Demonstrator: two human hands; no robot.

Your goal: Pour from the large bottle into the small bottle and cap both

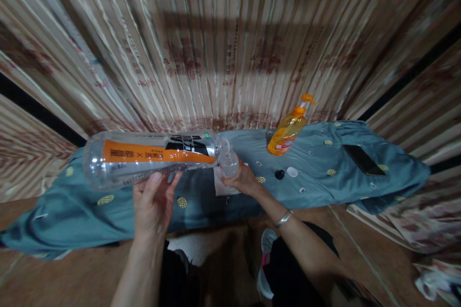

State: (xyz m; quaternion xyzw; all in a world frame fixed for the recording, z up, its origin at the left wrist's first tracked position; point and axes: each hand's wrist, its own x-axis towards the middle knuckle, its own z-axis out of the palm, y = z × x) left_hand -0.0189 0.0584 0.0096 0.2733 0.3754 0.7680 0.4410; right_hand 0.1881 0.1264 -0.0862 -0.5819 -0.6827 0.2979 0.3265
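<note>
Hands: left (153, 204) grips big bottle (151, 158) sideways, right (243, 180) clasps small bottle (229, 162), prob touching mouths

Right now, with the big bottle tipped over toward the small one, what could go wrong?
1. The big bottle lies almost level in the left hand, its mouth at the small bottle held by the right hand; liquid, if any, could miss and wet the blue cloth.
2. The phone lies on that cloth.
3. Two loose caps might roll off.
</note>
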